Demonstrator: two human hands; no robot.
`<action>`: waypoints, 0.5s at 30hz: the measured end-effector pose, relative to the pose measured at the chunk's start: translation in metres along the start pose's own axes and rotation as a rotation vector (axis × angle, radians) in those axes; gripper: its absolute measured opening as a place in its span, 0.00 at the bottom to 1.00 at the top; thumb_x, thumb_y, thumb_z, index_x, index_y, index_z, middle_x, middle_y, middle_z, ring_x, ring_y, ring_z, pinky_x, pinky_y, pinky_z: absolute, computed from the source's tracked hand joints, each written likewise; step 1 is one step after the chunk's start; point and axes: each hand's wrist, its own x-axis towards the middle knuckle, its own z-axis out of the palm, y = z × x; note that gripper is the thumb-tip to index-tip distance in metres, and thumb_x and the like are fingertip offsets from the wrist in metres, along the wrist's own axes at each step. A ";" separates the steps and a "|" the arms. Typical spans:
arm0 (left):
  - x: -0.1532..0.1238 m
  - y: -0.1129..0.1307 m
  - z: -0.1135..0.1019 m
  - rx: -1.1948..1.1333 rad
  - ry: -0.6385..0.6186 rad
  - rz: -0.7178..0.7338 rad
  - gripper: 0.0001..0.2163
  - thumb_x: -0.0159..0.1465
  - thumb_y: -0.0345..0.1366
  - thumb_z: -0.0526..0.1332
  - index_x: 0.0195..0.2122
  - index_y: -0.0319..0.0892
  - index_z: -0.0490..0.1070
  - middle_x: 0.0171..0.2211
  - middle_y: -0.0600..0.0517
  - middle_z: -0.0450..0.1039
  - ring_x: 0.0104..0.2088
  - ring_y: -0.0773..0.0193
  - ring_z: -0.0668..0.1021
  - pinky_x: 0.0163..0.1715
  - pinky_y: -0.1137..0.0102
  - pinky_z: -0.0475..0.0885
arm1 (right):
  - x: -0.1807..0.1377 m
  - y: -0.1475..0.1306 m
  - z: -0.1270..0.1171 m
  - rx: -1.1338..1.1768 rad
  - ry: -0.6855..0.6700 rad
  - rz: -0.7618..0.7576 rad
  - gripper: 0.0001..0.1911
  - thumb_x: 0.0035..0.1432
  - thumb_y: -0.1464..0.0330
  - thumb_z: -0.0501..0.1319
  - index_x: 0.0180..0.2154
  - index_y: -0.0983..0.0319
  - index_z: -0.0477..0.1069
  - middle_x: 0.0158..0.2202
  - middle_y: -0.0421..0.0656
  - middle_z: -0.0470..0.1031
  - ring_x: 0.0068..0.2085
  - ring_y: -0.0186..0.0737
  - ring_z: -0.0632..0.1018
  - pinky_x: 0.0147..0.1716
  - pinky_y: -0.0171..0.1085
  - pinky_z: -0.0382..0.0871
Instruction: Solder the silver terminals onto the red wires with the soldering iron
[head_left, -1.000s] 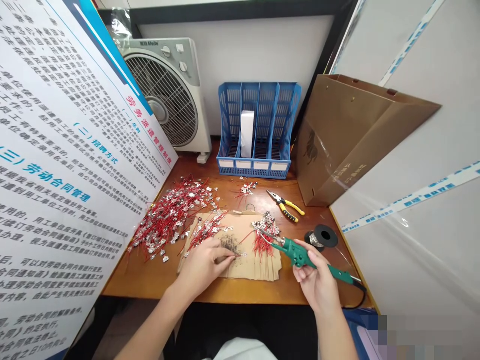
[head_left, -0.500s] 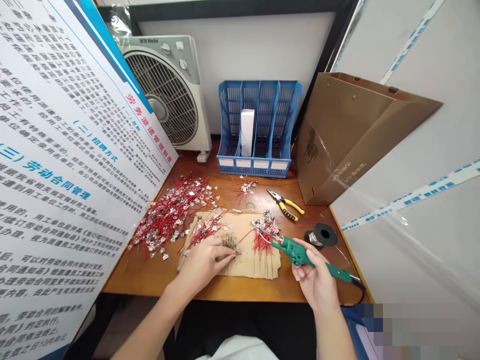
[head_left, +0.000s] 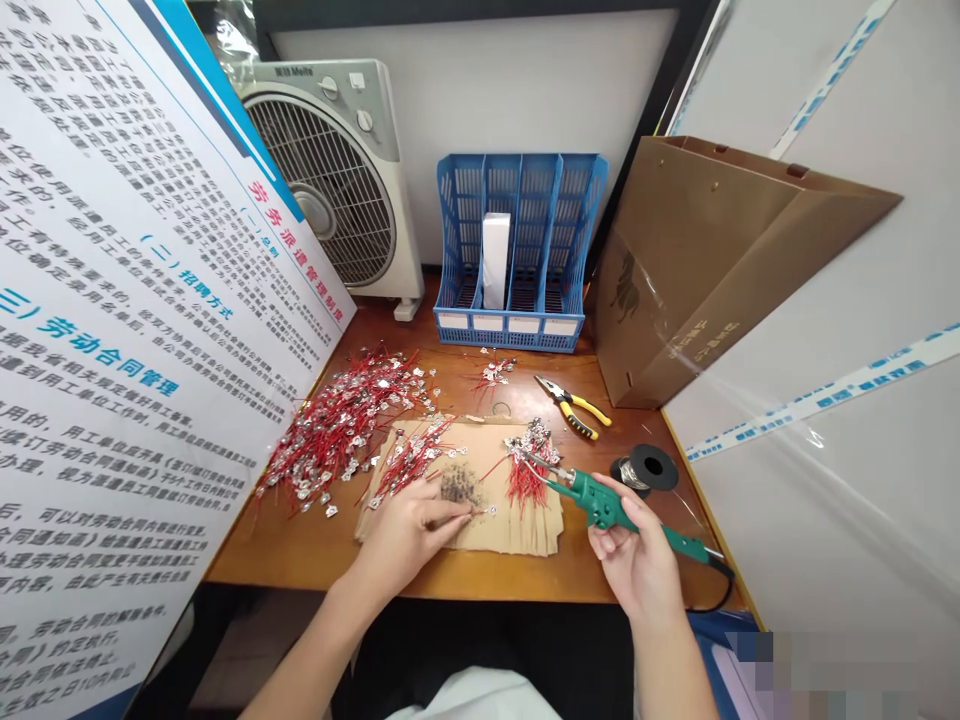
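Observation:
Between thumb and forefinger, my left hand (head_left: 414,527) pinches a small red wire with a metal terminal (head_left: 491,510), low over the cardboard (head_left: 517,535). My right hand (head_left: 634,548) is wrapped round a green soldering gun (head_left: 600,498), its tip pointing left over a bundle of red wires with terminals (head_left: 530,470). Dark scorched specks mark the cardboard beside my left fingers. A smaller group of red wires (head_left: 411,458) lies on the cardboard's left part, and a large pile of them (head_left: 341,420) spreads on the table farther left.
Yellow-and-black pliers (head_left: 574,407) and a solder spool (head_left: 646,468) lie at the right. Behind stand a blue file rack (head_left: 517,325), a box fan (head_left: 337,180) and a brown paper bag (head_left: 667,280). A printed panel (head_left: 150,330) walls the left side.
My right hand and the soldering gun have shifted slightly right and down. My left hand keeps its pinch on the wire at almost the same spot.

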 end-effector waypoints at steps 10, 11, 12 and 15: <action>-0.003 0.020 -0.001 -0.153 0.154 -0.145 0.08 0.75 0.37 0.71 0.43 0.51 0.93 0.25 0.53 0.76 0.28 0.61 0.76 0.32 0.68 0.72 | 0.007 0.005 -0.009 0.042 0.066 -0.023 0.19 0.61 0.50 0.76 0.47 0.55 0.90 0.37 0.44 0.84 0.23 0.30 0.66 0.22 0.35 0.65; 0.002 0.023 -0.001 -0.171 0.196 -0.164 0.08 0.74 0.37 0.71 0.43 0.51 0.93 0.25 0.53 0.75 0.28 0.61 0.75 0.31 0.68 0.71 | 0.006 0.004 -0.009 0.052 0.075 -0.036 0.20 0.62 0.49 0.76 0.47 0.55 0.90 0.37 0.44 0.84 0.23 0.31 0.67 0.23 0.35 0.66; 0.009 0.027 0.001 -0.189 0.242 -0.179 0.08 0.74 0.38 0.71 0.43 0.50 0.93 0.25 0.53 0.75 0.28 0.61 0.75 0.31 0.68 0.71 | 0.006 0.003 -0.008 0.066 0.085 -0.047 0.20 0.63 0.48 0.76 0.48 0.54 0.90 0.35 0.43 0.83 0.24 0.32 0.67 0.24 0.35 0.66; 0.037 0.039 0.012 -0.238 0.358 -0.204 0.08 0.73 0.40 0.71 0.43 0.48 0.93 0.24 0.53 0.74 0.28 0.60 0.75 0.32 0.66 0.71 | 0.005 0.000 -0.007 0.128 0.122 -0.060 0.22 0.61 0.46 0.78 0.48 0.53 0.90 0.31 0.40 0.79 0.25 0.33 0.68 0.25 0.35 0.65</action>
